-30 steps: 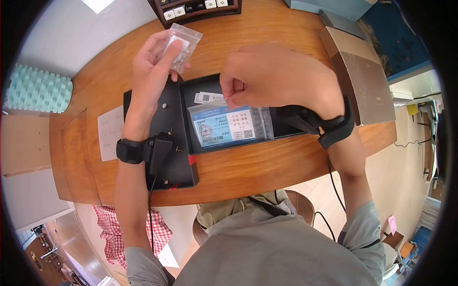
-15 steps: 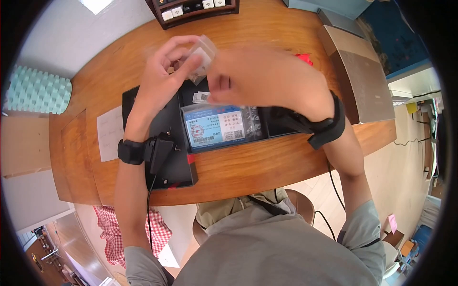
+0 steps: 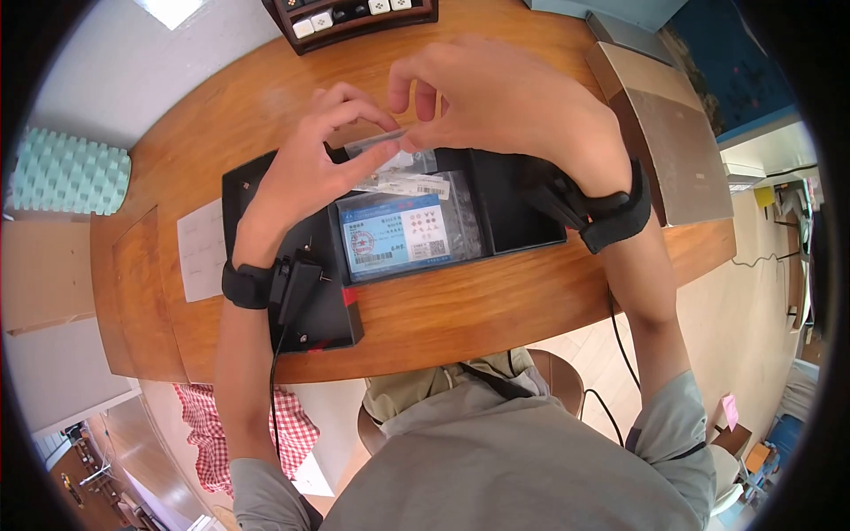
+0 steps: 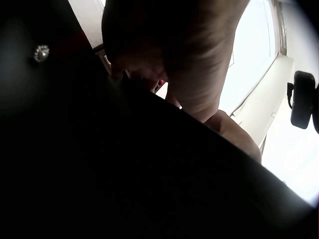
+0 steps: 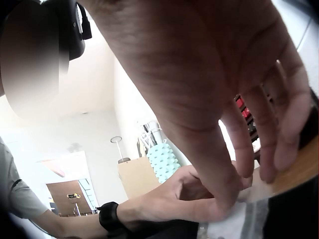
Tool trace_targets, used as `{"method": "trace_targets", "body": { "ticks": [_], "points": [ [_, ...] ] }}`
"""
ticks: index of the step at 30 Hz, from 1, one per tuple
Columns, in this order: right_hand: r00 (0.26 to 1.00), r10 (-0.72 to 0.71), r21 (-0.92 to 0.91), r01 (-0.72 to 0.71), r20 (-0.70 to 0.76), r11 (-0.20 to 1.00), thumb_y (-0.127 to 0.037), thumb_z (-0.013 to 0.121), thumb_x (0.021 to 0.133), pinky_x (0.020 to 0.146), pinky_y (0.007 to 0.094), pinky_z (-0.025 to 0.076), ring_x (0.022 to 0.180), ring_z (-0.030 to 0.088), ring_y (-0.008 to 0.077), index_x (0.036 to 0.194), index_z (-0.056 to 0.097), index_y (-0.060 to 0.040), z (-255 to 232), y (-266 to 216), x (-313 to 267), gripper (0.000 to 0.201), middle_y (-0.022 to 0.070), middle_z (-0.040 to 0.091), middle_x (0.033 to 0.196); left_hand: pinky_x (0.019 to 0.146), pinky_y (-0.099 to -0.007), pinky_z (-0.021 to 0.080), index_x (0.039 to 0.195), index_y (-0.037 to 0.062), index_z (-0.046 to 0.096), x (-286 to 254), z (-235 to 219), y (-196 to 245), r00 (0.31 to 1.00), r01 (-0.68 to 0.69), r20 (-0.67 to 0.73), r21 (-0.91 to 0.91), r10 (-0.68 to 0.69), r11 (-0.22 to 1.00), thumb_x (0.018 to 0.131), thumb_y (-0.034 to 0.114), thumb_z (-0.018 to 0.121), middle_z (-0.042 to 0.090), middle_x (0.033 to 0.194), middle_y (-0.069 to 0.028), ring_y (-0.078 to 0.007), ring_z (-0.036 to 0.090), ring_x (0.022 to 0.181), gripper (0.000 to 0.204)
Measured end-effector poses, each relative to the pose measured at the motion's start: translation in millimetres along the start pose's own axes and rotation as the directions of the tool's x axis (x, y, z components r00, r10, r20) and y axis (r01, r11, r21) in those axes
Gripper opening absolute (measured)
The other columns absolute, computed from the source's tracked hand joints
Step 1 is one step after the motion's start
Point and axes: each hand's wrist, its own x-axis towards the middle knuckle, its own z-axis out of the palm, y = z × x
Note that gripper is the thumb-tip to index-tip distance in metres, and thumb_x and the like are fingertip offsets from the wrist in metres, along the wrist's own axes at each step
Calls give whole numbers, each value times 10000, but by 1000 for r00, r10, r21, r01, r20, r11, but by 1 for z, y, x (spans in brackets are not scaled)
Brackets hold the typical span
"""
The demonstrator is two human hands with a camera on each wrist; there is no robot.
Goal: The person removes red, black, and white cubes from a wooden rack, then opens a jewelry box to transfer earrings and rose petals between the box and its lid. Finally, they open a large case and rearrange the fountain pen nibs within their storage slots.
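- Left of the black tray (image 3: 522, 232), the black panel (image 3: 332, 326) carries small studs (image 3: 304, 338) that look loose; the left wrist's camera (image 3: 298, 281) sits just above, so a dropping forearm could knock them off.
- Over the tray's far left corner, the left hand (image 3: 323, 164) pinches the lip of the small clear bag (image 3: 423, 163) between thumb and index finger, other fingers curved and free. That edge-only hold may slip if the thumb relaxes.
- The small clear bag lies low over the tray's far side, its contents hard to make out. Should its mouth part while tilted, something small could spill into the tray.
- In the tray, near the bag, paper labels (image 3: 432, 187) and a blue card packet (image 3: 385, 234) could shift if brushed.
- Past the tray's far edge, the right hand (image 3: 505, 102) sets its thumb at the bag's lip, fingers curved and spread; I cannot tell whether it pinches anything. A sharp tug could tear the plastic.
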Motion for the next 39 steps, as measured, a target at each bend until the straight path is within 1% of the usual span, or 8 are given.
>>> {"method": "trace_targets", "body": {
  "ticks": [4, 8, 11, 13, 29, 35, 38, 39],
  "points": [
    [997, 55, -56, -52, 51, 997, -276, 810, 816, 775, 415, 500, 915, 662, 285, 1007, 716, -117, -1, -2, -3, 266, 50, 705, 859, 1062, -382, 419, 1133, 75, 664, 1, 3, -5, 997, -73, -14, 58, 74, 996, 844, 215, 822, 579, 1229, -53, -263, 517, 1236, 358],
    [998, 44, -71, -41, 41, 997, -254, 812, 812, 782, 426, 487, 927, 645, 277, 997, 709, -133, 8, 2, -5, 244, 36, 688, 861, 1119, -398, 386, 1215, 82, 609, 0, 2, -5, 999, -37, 7, 32, 37, 999, 827, 213, 832, 560, 1264, -69, -289, 491, 1269, 467],
    [998, 26, -47, -23, 62, 999, -203, 761, 801, 864, 451, 497, 1008, 642, 346, 1009, 679, -95, 14, 5, -8, 248, 115, 691, 976, 1135, -408, 379, 1250, 81, 587, -2, 1, -5, 997, 22, 74, 53, -26, 998, 817, 230, 839, 556, 1270, -77, -289, 476, 1296, 523],
    [999, -40, -61, 38, -33, 997, -230, 812, 808, 785, 431, 482, 918, 643, 280, 1004, 698, -139, 18, 11, -8, 244, 31, 676, 848, 1146, -412, 371, 1255, 79, 583, -2, 1, -6, 996, 35, 82, 29, -37, 999, 810, 251, 844, 552, 1283, -79, -289, 460, 1319, 543],
    [999, 35, -82, -34, 19, 996, -280, 800, 853, 786, 434, 498, 924, 657, 295, 1042, 699, -125, 6, 4, -5, 264, 47, 697, 885, 1165, -419, 344, 1269, 82, 596, -5, -1, -4, 984, 112, 136, 3, -112, 994, 915, 150, 690, 554, 1326, -70, -287, 429, 1357, 373],
    [993, 90, -31, -88, 83, 996, -270, 780, 874, 739, 394, 506, 885, 664, 274, 1057, 695, -101, -15, -4, 3, 262, 69, 694, 889, 1138, -408, 373, 1294, 95, 613, -2, -3, -7, 997, 64, 40, 16, -64, 998, 956, 248, 690, 607, 1328, -65, -262, 500, 1325, 379],
    [997, 77, -4, -77, -23, 997, -245, 768, 886, 721, 367, 508, 853, 664, 255, 1066, 690, -90, -26, -6, -3, 250, 74, 685, 874, 1122, -401, 390, 1301, 98, 630, 5, -14, -6, 998, 47, -32, 2, -47, 999, 976, 319, 690, 655, 1312, -55, -227, 567, 1263, 397],
    [995, 23, 24, -21, -101, 1000, -249, 750, 874, 757, 397, 521, 876, 676, 296, 1036, 706, -88, -28, -6, -7, 232, 100, 703, 899, 1124, -397, 391, 1307, 91, 632, 6, -23, -4, 996, 59, -62, 34, -57, 998, 980, 319, 690, 664, 1314, -55, -212, 578, 1251, 403]
  ]
}}
